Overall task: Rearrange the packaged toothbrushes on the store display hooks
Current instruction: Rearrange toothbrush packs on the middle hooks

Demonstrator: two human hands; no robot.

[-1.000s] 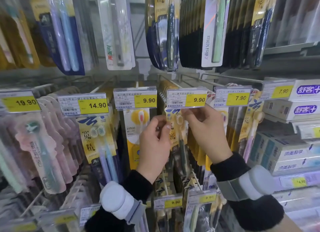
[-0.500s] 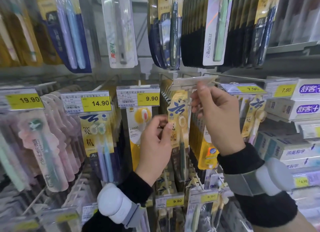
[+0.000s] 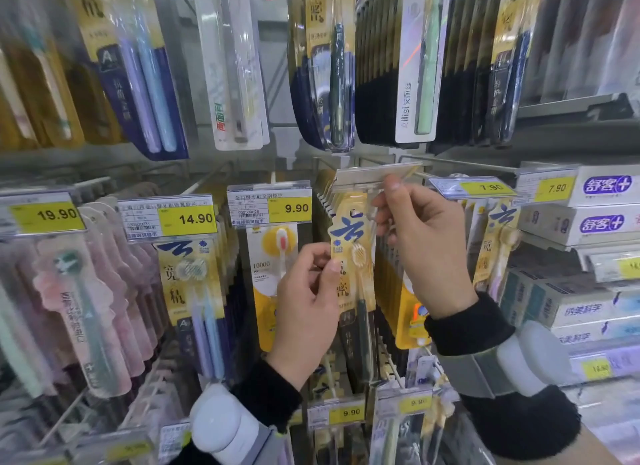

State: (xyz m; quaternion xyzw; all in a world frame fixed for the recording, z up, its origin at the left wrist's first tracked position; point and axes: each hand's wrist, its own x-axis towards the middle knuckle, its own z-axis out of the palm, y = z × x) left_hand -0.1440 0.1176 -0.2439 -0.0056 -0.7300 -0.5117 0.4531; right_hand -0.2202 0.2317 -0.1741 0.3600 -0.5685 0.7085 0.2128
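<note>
A yellow packaged toothbrush (image 3: 351,242) with blue brush-stroke lettering hangs at the front of a row on a display hook in the middle of the rack. My left hand (image 3: 308,298) pinches its left edge between thumb and fingers. My right hand (image 3: 420,246) is raised beside the pack's top, its fingertips holding the clear price tag holder (image 3: 374,177) flipped up flat above the hook. More yellow packs (image 3: 391,281) hang behind the front one.
Price tags reading 19.90 (image 3: 46,215), 14.90 (image 3: 188,218), 9.90 (image 3: 289,208) and 7.90 (image 3: 485,187) front neighbouring hooks. Pink packs (image 3: 76,291) hang left, boxed toothpaste (image 3: 588,222) is stacked right, dark packs (image 3: 384,83) hang above, and more hooks sit below.
My right hand rose from the pack's top and flipped the 9.90 price tag holder up to horizontal. The front yellow pack now shows fully; my left hand kept its pinch.
</note>
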